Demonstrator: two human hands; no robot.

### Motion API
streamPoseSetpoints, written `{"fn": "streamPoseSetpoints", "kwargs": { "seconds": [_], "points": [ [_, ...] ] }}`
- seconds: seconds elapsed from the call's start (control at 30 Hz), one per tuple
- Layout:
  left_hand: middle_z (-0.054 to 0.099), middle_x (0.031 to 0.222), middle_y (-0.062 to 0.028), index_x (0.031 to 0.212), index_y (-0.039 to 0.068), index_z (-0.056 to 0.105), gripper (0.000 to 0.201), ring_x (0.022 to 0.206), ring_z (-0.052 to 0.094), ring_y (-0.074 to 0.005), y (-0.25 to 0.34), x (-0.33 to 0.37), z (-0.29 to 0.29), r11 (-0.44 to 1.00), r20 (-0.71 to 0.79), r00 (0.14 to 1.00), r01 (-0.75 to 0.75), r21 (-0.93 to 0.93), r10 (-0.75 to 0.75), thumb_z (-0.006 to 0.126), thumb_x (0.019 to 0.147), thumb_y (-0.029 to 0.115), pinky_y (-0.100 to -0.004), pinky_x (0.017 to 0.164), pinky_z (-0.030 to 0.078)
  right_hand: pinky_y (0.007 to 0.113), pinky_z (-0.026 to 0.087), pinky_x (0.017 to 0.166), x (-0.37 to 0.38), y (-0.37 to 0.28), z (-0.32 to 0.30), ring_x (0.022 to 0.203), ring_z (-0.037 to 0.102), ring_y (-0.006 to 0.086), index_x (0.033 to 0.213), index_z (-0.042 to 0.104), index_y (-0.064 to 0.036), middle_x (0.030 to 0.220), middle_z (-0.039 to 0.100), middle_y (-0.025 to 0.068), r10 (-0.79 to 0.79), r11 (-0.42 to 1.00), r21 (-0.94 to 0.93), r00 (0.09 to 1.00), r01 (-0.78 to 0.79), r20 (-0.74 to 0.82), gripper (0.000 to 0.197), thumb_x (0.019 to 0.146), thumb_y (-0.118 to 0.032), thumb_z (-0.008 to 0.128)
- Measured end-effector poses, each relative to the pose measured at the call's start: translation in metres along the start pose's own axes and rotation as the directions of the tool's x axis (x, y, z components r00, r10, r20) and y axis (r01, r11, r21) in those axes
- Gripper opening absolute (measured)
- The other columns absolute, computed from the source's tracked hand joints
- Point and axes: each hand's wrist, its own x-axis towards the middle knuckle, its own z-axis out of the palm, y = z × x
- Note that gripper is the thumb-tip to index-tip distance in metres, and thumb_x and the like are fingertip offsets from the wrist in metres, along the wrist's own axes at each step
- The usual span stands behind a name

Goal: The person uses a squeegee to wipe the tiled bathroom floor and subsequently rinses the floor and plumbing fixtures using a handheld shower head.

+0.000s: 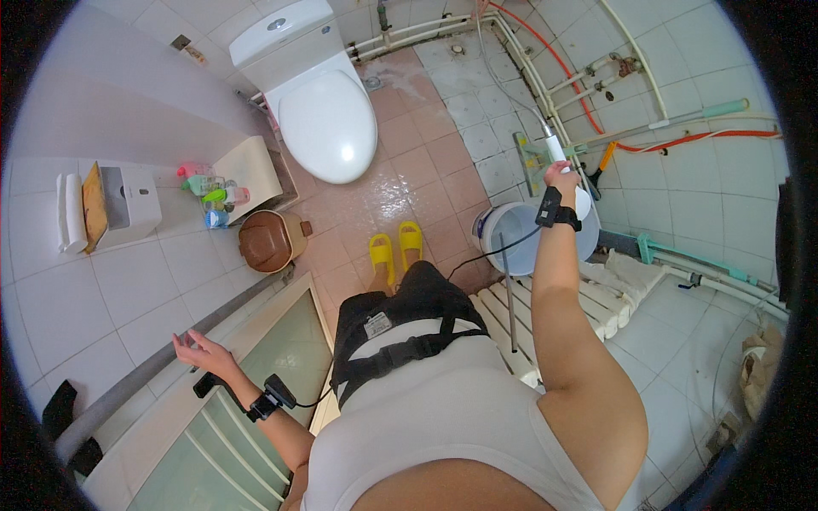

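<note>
From my end, the largest thing below me is the floor (426,170), glossy pink tile with a wet shine. The white ceramic toilet (328,119) stands at its far left corner, oval lid down, so I can't see into the bowl. A slatted rack (596,315) of pale planks lies toward the right. The pale plastic bucket (530,243), round and wide-mouthed, sits at the floor's right edge, just beside the rack; I can't make out whether there is water in it. At the left edge stands a brown bin (264,241), its inside too dark for me to read. Beyond it, near the wall, small plastic bottles (200,185) in pink, green and blue cluster together, contents unclear.

The right hand (562,176) is closed around the white, smooth hand shower (555,146), beside the bucket's far rim; fingers and forearm cover part of the grip. Its thin hose (545,126) curves off toward the far wall. The left hand (209,353) holds nothing, palm up with fingers loosely curled, near the long grey pipe (162,366); I can't tell if they touch. A slim grey rod (509,298) crosses the bucket's near rim, its lower tip hard to place. Smallest, two soft yellow slippers (411,234) cover the feet.
</note>
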Motion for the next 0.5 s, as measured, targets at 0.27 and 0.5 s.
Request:
{"fn": "streamPoseSetpoints", "kwargs": {
  "seconds": [0.27, 0.5],
  "points": [
    [0.032, 0.126, -0.0167, 0.127, 0.001, 0.035, 0.045, 0.107, 0.043, -0.0276, 0.002, 0.000, -0.002, 1.000, -0.007, 1.000, 0.002, -0.012, -0.002, 0.048, 0.091, 0.023, -0.0371, 0.082, 0.045, 0.021, 0.046, 0.047, 0.014, -0.014, 0.012, 0.057, 0.054, 0.0128, 0.114, 0.037, 0.0020, 0.083, 0.054, 0.0094, 0.042, 0.999, -0.021, 0.999, -0.042, 0.022, 0.046, 0.087, -0.035, 0.036],
    [0.032, 0.126, -0.0165, 0.127, 0.000, 0.034, 0.045, 0.106, 0.044, -0.0276, -0.006, 0.000, -0.006, 1.000, -0.017, 1.000, -0.003, -0.008, 0.003, 0.049, 0.091, 0.023, -0.0368, 0.082, 0.046, 0.019, 0.041, 0.046, 0.027, -0.041, 0.034, 0.056, 0.047, 0.0120, 0.107, 0.037, 0.0013, 0.086, 0.046, 0.0094, 0.044, 0.986, -0.167, 0.995, -0.029, 0.085, 0.041, 0.081, -0.029, 0.045]
  ]
}}
